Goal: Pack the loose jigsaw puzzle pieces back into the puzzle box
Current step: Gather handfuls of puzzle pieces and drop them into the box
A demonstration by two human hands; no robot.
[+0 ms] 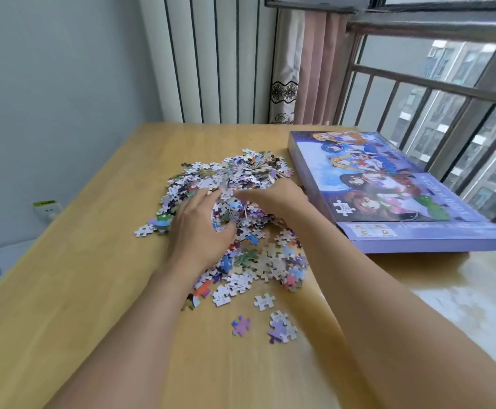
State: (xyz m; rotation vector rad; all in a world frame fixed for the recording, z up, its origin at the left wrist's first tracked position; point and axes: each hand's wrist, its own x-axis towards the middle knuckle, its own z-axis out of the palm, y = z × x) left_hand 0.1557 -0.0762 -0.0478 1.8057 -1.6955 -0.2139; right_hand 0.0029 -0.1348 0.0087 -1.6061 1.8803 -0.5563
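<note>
Your left hand [199,228] rests palm-down on the near-left part of the pile of puzzle pieces [235,184]. Its grip is loosely curled: the fingers [204,196] are bent into the pieces and the thumb [226,231] presses in from the near side. Pieces lie under and between the digits, but you cannot tell whether the grip has any of them lifted or clamped.

Your right hand [276,199] lies directly across from the left grip, on the right flank of the same pile. Its fingers point toward the left hand, with the fingertips [242,199] just beside the left fingers. The grip is partly open and cupped over the pieces. This hand is blurred, so you cannot tell whether it has hold of anything.

The pile sits on the wooden bench [93,276], mostly beyond and between both grips. Scattered pieces [270,267] spread toward you from the grips, and a few single pieces [242,326] lie apart from the rest, nearer to you than either hand.

The puzzle box [388,184] lies flat on the bench to the right of the right grip, near it, with its printed lid facing up and closed. The box's far-right side runs along the window railing [435,84].
</note>
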